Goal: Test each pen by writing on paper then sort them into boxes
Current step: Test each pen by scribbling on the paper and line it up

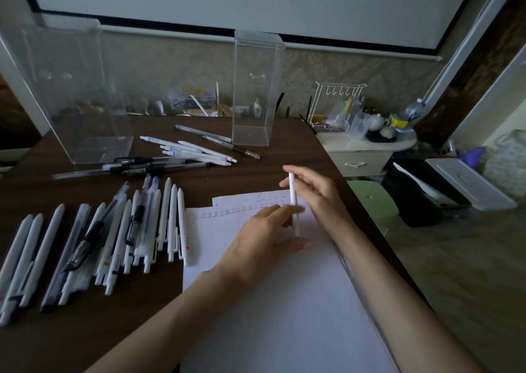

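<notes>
A white pen stands nearly upright over the paper, pinched near its top by my right hand. My left hand lies over the sheet with its fingertips touching the pen's lower part. A row of small written marks runs along the paper's top edge. Many white, clear and black-clipped pens lie side by side on the table at the left. A second heap of pens lies further back. Two clear plastic boxes stand upright: a wide box at the back left and a narrow box at the back centre.
The dark wooden table ends at a right edge close to my right forearm. Beyond it stand a green stool, a cream cabinet with a wire rack and clutter, and black and white bins on the floor.
</notes>
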Available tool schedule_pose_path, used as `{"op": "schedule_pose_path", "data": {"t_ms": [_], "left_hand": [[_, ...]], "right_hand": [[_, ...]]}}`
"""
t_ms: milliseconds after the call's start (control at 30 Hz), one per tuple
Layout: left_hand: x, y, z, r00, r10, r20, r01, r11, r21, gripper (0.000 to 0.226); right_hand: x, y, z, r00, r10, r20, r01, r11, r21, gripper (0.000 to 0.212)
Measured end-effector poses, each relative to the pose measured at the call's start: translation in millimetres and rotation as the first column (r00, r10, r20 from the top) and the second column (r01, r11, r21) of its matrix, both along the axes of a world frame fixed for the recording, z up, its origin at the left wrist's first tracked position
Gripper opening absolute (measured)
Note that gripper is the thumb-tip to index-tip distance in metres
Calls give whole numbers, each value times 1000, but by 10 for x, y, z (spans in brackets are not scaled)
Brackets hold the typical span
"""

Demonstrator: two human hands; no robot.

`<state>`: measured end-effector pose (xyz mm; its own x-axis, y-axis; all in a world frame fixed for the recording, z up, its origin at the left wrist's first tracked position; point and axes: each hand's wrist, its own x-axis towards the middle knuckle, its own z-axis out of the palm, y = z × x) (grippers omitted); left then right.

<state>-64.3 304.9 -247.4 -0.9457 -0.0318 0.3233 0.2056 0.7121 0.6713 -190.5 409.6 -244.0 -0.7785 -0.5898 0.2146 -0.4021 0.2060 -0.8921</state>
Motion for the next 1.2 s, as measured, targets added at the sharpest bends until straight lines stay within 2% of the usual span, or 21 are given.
{"op": "schedule_pose_path", "data": {"t_ms": [167,333,433,567,633,733,833,900,1033,1200], "left_hand": [[40,13,3,998,27,-63,-31,998,-50,45],[235,-107,76,997,65,-48,-74,975,-209,57],[515,-456,158,983,184,25,-169,940,-298,64],[900,-996,203,923,384,-14,-351,828,-437,62],[1046,-1188,163,900,436,-22,-392,784,-481,64],[1155,-1330,87,878,478,14,-415,777,-473,68],[1162,-1350,40,866,499,32,-427,771,-472,68],[1149,-1352,28,863,505,23,-437,769,-466,62],[1178,-1314,28,861,509,-7,-452,758,-470,54],[1189,-1297,29,860,509,-14,-452,751,-481,53]], "right_hand": [[40,-18,28,999,8,-32,-7,1000,26,28],[126,-89,112,995,96,-4,-96,995,-4,35],[178,-263,191,990,135,-40,-134,990,33,35],[287,-651,235,966,204,-156,-178,970,167,25],[356,-908,229,934,246,-260,-186,954,236,25],[342,-1275,158,871,188,-453,-43,949,312,27],[222,-1526,93,857,24,-514,157,939,305,27],[144,-1629,63,846,-13,-532,226,914,337,26],[88,-1728,2,802,134,-582,193,864,464,22],[78,-1692,-33,730,208,-651,166,870,464,18]]}}
